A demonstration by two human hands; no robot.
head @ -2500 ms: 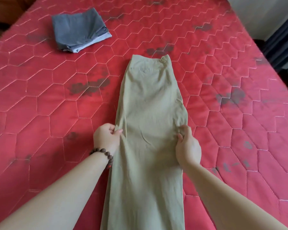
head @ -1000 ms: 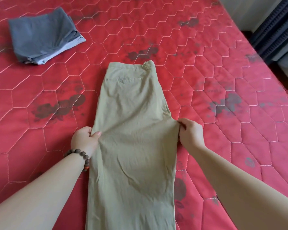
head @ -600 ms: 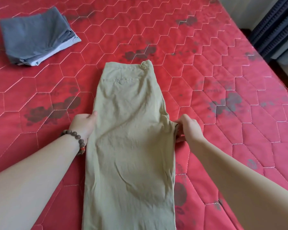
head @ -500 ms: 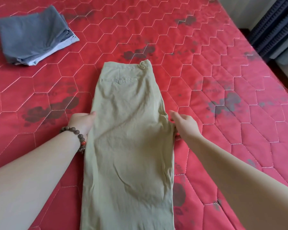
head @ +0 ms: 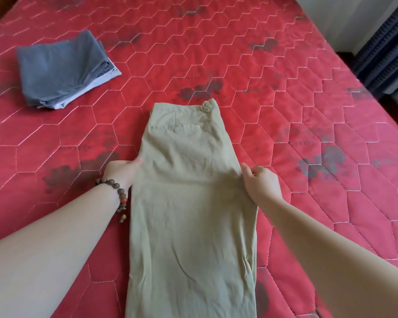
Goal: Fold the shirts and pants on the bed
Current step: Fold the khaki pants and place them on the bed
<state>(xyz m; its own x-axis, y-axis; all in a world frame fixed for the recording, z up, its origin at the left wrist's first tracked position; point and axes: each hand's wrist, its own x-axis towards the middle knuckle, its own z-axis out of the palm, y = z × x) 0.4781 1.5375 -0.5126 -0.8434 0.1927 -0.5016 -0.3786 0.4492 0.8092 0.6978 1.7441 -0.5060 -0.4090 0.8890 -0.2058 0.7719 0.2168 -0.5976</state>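
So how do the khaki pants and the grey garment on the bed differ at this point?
The khaki pants lie stretched out long, running off the bottom of the view; the grey garment is already a compact folded stack. Both hands are at the khaki pants' edges; nothing touches the grey garment. Both rest on the red bed.

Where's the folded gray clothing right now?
In the head view, the gray pile lies on the bed at the far left, apart from the khaki pants, beyond the left hand.
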